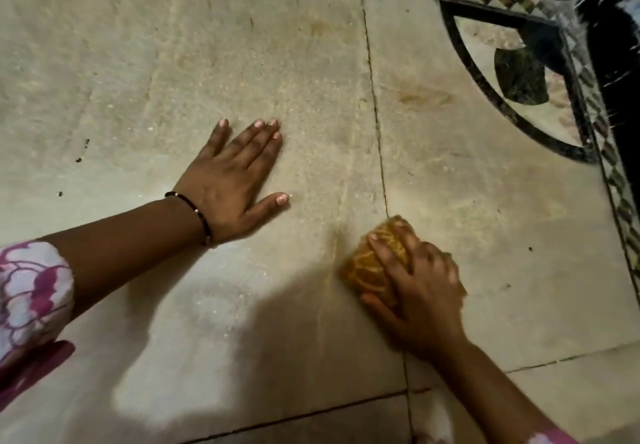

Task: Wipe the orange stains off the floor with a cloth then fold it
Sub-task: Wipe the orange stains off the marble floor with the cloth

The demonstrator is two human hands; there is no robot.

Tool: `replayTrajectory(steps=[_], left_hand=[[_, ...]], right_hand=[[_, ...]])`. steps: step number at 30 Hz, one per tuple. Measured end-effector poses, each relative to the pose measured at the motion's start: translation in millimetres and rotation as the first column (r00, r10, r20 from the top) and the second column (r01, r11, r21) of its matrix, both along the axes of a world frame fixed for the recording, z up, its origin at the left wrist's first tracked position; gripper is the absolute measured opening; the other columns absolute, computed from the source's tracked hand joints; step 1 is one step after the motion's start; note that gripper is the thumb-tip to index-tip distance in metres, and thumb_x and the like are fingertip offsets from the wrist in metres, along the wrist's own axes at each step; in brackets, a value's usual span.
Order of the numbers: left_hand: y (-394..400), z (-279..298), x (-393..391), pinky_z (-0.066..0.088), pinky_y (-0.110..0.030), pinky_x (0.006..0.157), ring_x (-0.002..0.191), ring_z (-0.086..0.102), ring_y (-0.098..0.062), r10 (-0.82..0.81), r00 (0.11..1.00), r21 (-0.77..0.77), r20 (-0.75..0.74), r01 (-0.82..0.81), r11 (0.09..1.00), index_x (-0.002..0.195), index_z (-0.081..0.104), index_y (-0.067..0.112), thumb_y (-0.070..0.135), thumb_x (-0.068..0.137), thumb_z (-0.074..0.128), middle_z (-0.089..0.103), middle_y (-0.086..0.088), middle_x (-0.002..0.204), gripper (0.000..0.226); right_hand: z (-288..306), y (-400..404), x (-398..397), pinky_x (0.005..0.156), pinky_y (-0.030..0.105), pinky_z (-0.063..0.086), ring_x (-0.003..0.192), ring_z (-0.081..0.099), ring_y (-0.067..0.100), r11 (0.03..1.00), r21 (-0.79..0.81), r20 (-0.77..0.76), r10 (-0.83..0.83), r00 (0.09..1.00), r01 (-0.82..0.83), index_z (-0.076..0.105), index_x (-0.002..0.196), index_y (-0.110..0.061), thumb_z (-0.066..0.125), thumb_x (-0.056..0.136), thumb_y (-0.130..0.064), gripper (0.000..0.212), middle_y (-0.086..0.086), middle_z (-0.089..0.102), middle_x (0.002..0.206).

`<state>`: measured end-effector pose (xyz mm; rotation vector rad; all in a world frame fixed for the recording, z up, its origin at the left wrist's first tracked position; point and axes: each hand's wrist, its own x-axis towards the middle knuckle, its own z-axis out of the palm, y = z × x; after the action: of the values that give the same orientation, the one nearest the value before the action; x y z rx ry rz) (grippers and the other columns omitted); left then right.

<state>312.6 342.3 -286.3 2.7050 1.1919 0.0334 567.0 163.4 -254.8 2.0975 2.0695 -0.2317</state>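
A bunched orange patterned cloth (369, 267) lies on the pale stone floor (173, 62) just right of centre. My right hand (415, 291) presses down on it, fingers spread and curled over the wad, and the hand looks blurred. My left hand (235, 173) rests flat on the floor to the left, fingers straight, a dark bead bracelet on the wrist. A faint orange stain (415, 95) shows beyond the cloth past the tile joint, another pale one (320, 28) lies farther back, and a thin orange streak (337, 246) runs beside the cloth.
A tile joint (375, 114) runs from the far edge toward the cloth. A black and checkered inlay border (588, 104) with a dark curved band closes the right side. Small dark specks (81, 152) dot the floor at left. A shadow covers the near floor.
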Motion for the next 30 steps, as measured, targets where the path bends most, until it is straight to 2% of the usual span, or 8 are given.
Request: replayTrajectory(steps=[3, 8, 12, 16, 20, 25, 27, 30], left_hand=[[-2, 2, -1, 0.009, -0.053, 0.114, 0.142, 0.019, -0.028, -0.013, 1.0, 0.002, -0.006, 0.013, 1.0, 0.147, 0.018, 0.005, 0.062, 0.087, 0.02, 0.018, -0.013, 0.154, 0.082], [-3, 4, -1, 0.006, -0.05, 0.115, 0.143, 0.015, -0.025, 0.005, 1.0, -0.017, -0.011, -0.005, 1.0, 0.148, 0.016, 0.007, 0.064, 0.087, 0.017, 0.014, -0.01, 0.156, 0.083], [-3, 4, -1, 0.005, -0.048, 0.116, 0.144, 0.012, -0.022, 0.011, 1.0, -0.015, -0.013, -0.012, 1.0, 0.148, 0.013, 0.009, 0.064, 0.087, 0.016, 0.011, -0.009, 0.156, 0.082], [-3, 6, 0, 0.006, -0.047, 0.116, 0.143, 0.013, -0.023, 0.013, 1.0, -0.018, -0.011, -0.013, 1.0, 0.148, 0.015, 0.009, 0.064, 0.087, 0.016, 0.012, -0.008, 0.156, 0.082], [-3, 4, -1, 0.008, -0.048, 0.115, 0.143, 0.016, -0.024, 0.013, 1.0, -0.006, -0.019, -0.013, 1.0, 0.148, 0.018, 0.008, 0.064, 0.086, 0.021, 0.015, -0.009, 0.156, 0.083], [-4, 3, 1, 0.01, -0.049, 0.115, 0.143, 0.016, -0.024, 0.028, 0.999, 0.004, -0.016, -0.028, 1.0, 0.148, 0.018, 0.009, 0.063, 0.086, 0.023, 0.015, -0.009, 0.156, 0.083], [-4, 3, 2, 0.011, -0.049, 0.115, 0.143, 0.017, -0.024, 0.029, 0.999, 0.006, -0.017, -0.028, 1.0, 0.148, 0.019, 0.009, 0.063, 0.086, 0.023, 0.015, -0.009, 0.156, 0.082], [-4, 3, 2, 0.011, -0.049, 0.115, 0.142, 0.017, -0.023, 0.025, 1.0, 0.006, -0.014, -0.025, 1.0, 0.148, 0.019, 0.009, 0.063, 0.086, 0.024, 0.016, -0.009, 0.156, 0.082]], right_hand=[[2, 9, 50, 0.096, 0.052, 0.03, 0.119, 0.037, 0.038, 0.996, -0.008, 0.034, -0.088, 0.996, 0.088, 0.021, 0.146, -0.041, 0.014, 0.082, -0.076, 0.073, 0.011, 0.021, 0.152], [-2, 100, 37, 0.104, 0.055, 0.021, 0.13, 0.023, 0.039, 0.886, 0.102, -0.008, -0.455, 0.891, 0.453, 0.009, 0.147, -0.039, 0.015, 0.085, -0.071, 0.07, 0.01, 0.007, 0.156], [-4, 84, -26, 0.108, 0.056, 0.014, 0.134, 0.016, 0.036, 0.969, 0.067, -0.053, -0.234, 0.971, 0.238, 0.001, 0.149, -0.039, 0.019, 0.089, -0.066, 0.068, 0.011, 0.0, 0.158], [-4, 10, -18, 0.102, 0.058, 0.027, 0.126, 0.032, 0.035, 0.996, 0.061, -0.049, -0.058, 0.997, 0.061, 0.014, 0.148, -0.042, 0.024, 0.085, -0.072, 0.07, 0.012, 0.021, 0.155], [2, 0, 48, 0.099, 0.052, 0.03, 0.123, 0.032, 0.036, 0.949, 0.079, -0.007, -0.306, 0.952, 0.306, 0.018, 0.147, -0.042, 0.02, 0.082, -0.072, 0.071, 0.009, 0.02, 0.154], [-5, 115, 97, 0.106, 0.058, 0.021, 0.135, 0.019, 0.038, 0.757, 0.17, -0.043, -0.634, 0.772, 0.631, 0.014, 0.148, -0.032, 0.016, 0.084, -0.071, 0.075, 0.006, 0.01, 0.157], [-9, 158, 85, 0.106, 0.059, 0.02, 0.135, 0.019, 0.04, 0.78, 0.181, -0.018, -0.606, 0.795, 0.599, 0.017, 0.149, -0.027, 0.02, 0.086, -0.069, 0.076, 0.009, 0.01, 0.157], [-10, 172, 41, 0.104, 0.056, 0.022, 0.132, 0.023, 0.04, 0.942, 0.172, -0.002, -0.294, 0.956, 0.29, 0.018, 0.149, -0.029, 0.025, 0.087, -0.068, 0.074, 0.01, 0.013, 0.157]])
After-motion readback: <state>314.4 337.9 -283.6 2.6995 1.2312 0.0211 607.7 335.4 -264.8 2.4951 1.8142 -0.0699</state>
